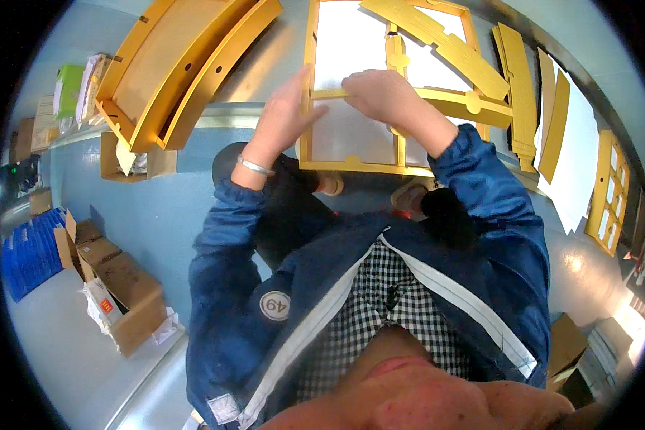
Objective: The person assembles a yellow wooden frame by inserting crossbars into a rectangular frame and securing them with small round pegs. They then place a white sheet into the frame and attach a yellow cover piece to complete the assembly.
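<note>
A shallow yellow box [365,169] with a white bottom lies on the bench in front of me. Around its left wall is my left hand [285,118], fingers along the outside and thumb over the inside. A long yellow divider strip [437,98] runs across the box, notched with round tabs. My right hand [378,93] has its fingers curled onto this strip near its left end; the fingertips are partly hidden. A shorter yellow cross strip [396,56] stands at right angles to it. Loose yellow slotted strips [441,43] lie slanted over the box's far right part.
Two yellow trays or lids [183,68] lie at the left. More yellow strips [514,93], a white sheet [573,150] and a divided yellow frame [609,192] are at the right. A small carton [161,163] sits below the bench edge; a larger carton [132,322] stands lower left.
</note>
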The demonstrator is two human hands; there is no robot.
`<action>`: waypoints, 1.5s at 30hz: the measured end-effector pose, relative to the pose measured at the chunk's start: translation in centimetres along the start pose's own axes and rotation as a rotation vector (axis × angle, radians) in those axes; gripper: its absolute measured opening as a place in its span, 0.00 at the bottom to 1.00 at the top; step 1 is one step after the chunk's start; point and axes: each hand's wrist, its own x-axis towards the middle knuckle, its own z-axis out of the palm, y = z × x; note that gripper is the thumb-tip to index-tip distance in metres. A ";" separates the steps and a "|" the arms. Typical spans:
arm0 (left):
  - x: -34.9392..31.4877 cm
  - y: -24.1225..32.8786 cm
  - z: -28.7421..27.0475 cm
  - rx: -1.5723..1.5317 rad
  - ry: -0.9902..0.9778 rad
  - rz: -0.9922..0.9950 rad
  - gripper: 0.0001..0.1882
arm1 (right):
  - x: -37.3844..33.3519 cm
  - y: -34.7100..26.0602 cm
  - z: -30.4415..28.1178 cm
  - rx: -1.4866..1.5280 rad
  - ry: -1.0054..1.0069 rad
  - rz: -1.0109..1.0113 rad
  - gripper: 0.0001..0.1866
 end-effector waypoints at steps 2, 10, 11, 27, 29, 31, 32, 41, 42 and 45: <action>-0.7 -3.2 2.9 -0.127 0.091 -0.303 0.27 | 1.5 0.7 1.1 0.028 -0.048 0.000 0.13; -1.3 -4.3 4.2 -0.106 -0.115 -0.371 0.22 | 3.3 2.2 4.0 0.042 -0.132 -0.020 0.13; -1.4 -4.4 4.2 -0.096 -0.102 -0.360 0.22 | 3.5 2.0 4.3 0.037 -0.126 -0.012 0.12; 1.1 -9.5 1.9 0.017 -0.219 -0.394 0.18 | -2.9 2.0 -2.3 -0.043 0.037 0.157 0.25; 1.4 -8.5 1.6 0.049 -0.128 -0.353 0.16 | -5.9 2.0 -2.8 -0.102 -0.156 0.240 0.26; 1.8 -5.9 2.5 0.312 0.180 -0.076 0.13 | -7.2 1.6 -0.2 -0.100 -0.124 0.261 0.25; 1.9 -4.1 3.3 0.441 0.336 0.063 0.12 | -7.7 1.4 0.8 -0.098 -0.107 0.271 0.24; -1.2 5.3 12.5 0.344 -0.148 -0.343 0.19 | -5.9 2.3 -0.4 0.307 -0.360 0.334 0.17; -1.4 5.1 12.6 0.339 -0.136 -0.322 0.18 | -5.8 1.7 -0.5 0.288 -0.333 0.317 0.17; -1.7 4.7 12.8 0.326 -0.108 -0.284 0.15 | -5.6 2.8 0.7 0.258 -0.316 0.259 0.19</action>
